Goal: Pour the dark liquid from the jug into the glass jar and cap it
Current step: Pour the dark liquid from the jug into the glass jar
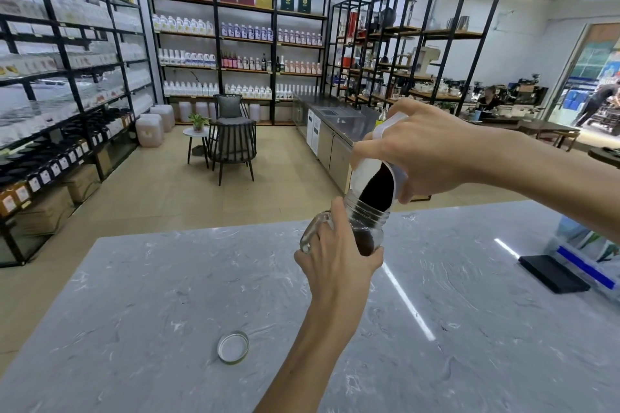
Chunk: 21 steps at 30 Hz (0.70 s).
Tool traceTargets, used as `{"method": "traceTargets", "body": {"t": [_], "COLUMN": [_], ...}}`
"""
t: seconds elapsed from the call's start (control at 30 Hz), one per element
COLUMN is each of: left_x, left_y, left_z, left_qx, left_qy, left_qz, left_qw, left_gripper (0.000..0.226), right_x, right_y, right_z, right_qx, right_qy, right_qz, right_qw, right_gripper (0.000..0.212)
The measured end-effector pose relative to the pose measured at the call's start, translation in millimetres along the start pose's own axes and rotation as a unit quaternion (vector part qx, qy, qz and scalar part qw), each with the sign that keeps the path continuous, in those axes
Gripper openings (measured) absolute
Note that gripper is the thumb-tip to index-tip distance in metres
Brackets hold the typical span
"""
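- We see the left hand [339,255] wrapped around the lower body of the glass jar [364,228], fingers closed on it, holding it up above the table [167,295] and tilted so that its mouth leans toward the right.
- The jar is clear glass with a threaded neck and a looped glass handle [312,231] on its left side, just beside our knuckles; dark liquid [365,241] sits in its bottom, partly hidden by the fingers.
- The right hand [432,151] grips the jug [377,178] from the far right, fingers closed over its pale, translucent plastic body, which is tipped steeply down and leftward.
- The jug's wide opening touches or just overlaps the jar's rim, and a dark mass fills the lower part of that opening right at the jar's mouth.
- The jar's lid [233,346], a round, shallow metal cap with a pale inside, lies upturned on the near part of the table, well apart from both hands.
- The table is smooth, glossy grey stone with white veining, and it reflects the ceiling lights as bright streaks.
- At the right edge of the table lies a flat black rectangular slab [553,273], next to a plastic-wrapped bundle with a blue stripe [583,265].
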State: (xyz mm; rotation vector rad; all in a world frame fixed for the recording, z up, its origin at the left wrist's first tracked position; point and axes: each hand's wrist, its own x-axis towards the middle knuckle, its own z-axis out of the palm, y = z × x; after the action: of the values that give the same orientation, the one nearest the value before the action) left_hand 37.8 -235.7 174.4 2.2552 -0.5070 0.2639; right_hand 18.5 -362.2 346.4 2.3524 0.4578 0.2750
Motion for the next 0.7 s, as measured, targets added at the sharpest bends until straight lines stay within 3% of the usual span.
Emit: {"method": "traceTargets", "body": {"t": [0.5,0.7], "left_x": [3.3,1.7], "left_y": [1.0,0.2], "left_z": [-6.0,-5.4], "left_qx": [-0.014,-0.023], "left_qy": [0.012,0.008], "left_qz": [-0.006,-0.011], "left_qw": [1.000,1.000], "left_gripper": [0.088,0.087], "right_x": [10.5,10.3], "right_y": [-2.4,-2.0], "right_z": [-9.4,-12.6], "right_qx": [-0.028,-0.055], "right_qy": [0.009,0.007], "right_qz": [-0.025,-0.022], "right_qw": [0.999,0.998], "right_gripper": [0.072,0.082]}}
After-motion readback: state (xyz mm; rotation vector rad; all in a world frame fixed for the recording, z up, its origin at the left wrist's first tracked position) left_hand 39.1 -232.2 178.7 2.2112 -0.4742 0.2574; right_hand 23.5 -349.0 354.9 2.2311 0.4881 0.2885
